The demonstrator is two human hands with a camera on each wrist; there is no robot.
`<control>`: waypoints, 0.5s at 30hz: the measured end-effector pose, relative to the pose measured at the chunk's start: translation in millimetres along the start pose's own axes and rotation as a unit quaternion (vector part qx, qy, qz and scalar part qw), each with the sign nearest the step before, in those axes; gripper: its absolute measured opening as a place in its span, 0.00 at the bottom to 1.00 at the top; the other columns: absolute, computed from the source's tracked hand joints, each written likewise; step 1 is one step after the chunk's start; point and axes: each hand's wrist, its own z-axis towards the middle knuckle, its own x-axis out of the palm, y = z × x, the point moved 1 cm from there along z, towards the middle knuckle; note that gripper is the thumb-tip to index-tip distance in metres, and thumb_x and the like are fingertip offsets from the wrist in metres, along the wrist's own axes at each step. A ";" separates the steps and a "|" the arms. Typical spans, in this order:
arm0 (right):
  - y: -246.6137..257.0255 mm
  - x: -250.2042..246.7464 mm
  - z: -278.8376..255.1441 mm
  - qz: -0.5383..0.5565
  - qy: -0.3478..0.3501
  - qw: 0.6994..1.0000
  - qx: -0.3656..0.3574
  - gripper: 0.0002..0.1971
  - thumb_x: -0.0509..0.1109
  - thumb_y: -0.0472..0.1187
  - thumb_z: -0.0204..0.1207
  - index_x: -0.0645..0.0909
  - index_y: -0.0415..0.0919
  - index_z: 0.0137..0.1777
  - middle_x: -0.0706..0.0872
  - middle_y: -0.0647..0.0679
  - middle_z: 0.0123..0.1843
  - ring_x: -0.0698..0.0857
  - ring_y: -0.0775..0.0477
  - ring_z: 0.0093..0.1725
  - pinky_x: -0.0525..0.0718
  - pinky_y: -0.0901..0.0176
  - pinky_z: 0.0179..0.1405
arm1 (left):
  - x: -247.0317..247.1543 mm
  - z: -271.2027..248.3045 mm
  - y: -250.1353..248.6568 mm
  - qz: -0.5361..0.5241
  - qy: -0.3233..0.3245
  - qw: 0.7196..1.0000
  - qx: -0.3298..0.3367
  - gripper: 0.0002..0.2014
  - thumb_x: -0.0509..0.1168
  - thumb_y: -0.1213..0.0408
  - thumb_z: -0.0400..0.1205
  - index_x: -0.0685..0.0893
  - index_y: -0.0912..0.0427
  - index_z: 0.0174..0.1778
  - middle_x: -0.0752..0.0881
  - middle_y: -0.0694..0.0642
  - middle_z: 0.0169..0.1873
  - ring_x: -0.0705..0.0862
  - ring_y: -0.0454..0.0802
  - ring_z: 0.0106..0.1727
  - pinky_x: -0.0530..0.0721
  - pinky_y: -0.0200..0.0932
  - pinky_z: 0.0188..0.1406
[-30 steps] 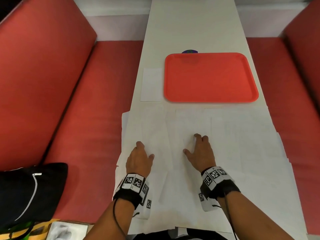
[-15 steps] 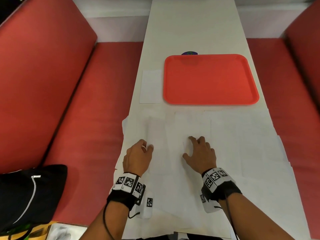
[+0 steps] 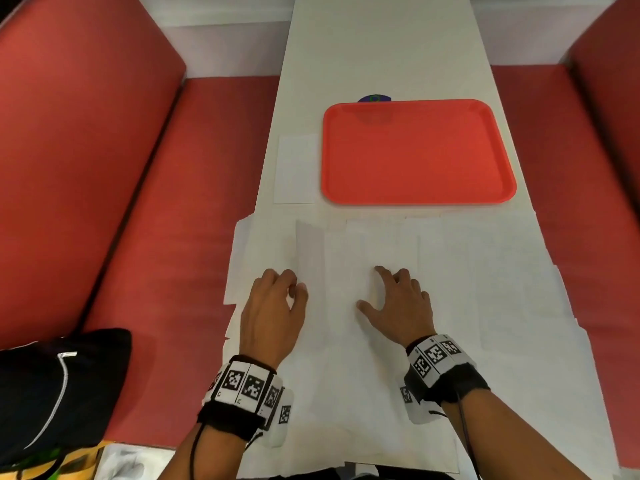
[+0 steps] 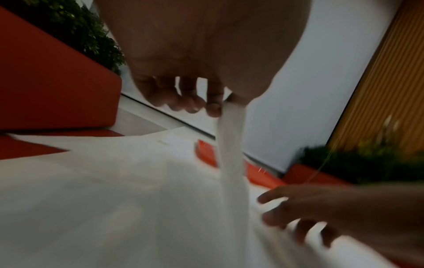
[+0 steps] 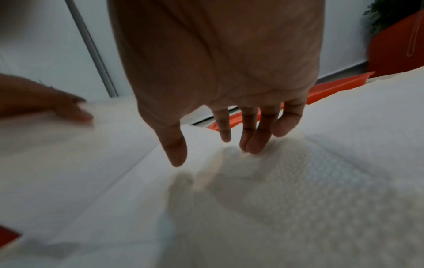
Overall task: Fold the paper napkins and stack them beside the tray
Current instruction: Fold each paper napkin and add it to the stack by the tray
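Left hand (image 3: 273,306): nearer than the tray (image 3: 415,150), fingers curled, now pinching the edge of one paper napkin (image 3: 310,247) and lifting it off the sheet layer; one second ago it lay flat on the sheets. Right hand (image 3: 398,303): beside the left, fingers spread and relaxed, fingertips (image 5: 252,146) pressing the unfolded napkins (image 3: 485,289), drawn slightly nearer than before. Unfolded napkins: overlapping across the surface (image 3: 381,46), just short of the tray. Folded napkin (image 3: 297,168): flat, just left of the tray, unchanged.
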 end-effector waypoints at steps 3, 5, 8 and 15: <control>4.0 -12.3 -5.6 0.113 -0.020 0.993 -0.006 0.36 0.68 0.63 0.75 0.63 0.54 0.82 0.73 0.47 0.70 0.72 0.44 0.71 0.70 0.48 0.69 | -17.6 1.5 -20.7 -0.230 0.035 0.972 -0.031 0.07 0.66 0.65 0.84 0.79 0.55 0.40 0.81 0.47 0.41 0.81 0.43 0.41 0.77 0.30 0.39; 10.6 -23.0 -11.6 0.287 0.025 0.957 0.008 0.32 0.70 0.60 0.76 0.67 0.58 0.79 0.75 0.50 0.68 0.75 0.49 0.69 0.73 0.52 0.67 | -35.4 1.3 -34.3 -0.450 0.078 0.882 -0.118 0.03 0.66 0.64 0.80 0.85 0.55 0.43 0.87 0.50 0.42 0.85 0.46 0.42 0.82 0.39 0.43; 24.1 -30.1 -19.8 0.509 0.140 0.848 0.052 0.33 0.69 0.66 0.69 0.74 0.59 0.74 0.82 0.51 0.68 0.83 0.52 0.63 0.77 0.53 0.65 | -52.3 -1.3 -39.3 -0.656 0.127 0.713 -0.211 0.10 0.65 0.63 0.74 0.88 0.52 0.48 0.88 0.55 0.43 0.87 0.52 0.42 0.86 0.47 0.39; 33.2 -42.4 -33.2 0.744 0.216 0.629 0.062 0.09 0.70 0.44 0.76 0.89 0.44 0.51 0.92 0.45 0.53 0.91 0.48 0.52 0.86 0.52 0.55 | -48.7 6.6 -8.9 -0.663 0.081 0.695 -0.267 0.30 0.73 0.55 0.65 0.83 0.55 0.66 0.84 0.62 0.63 0.83 0.64 0.62 0.79 0.57 0.58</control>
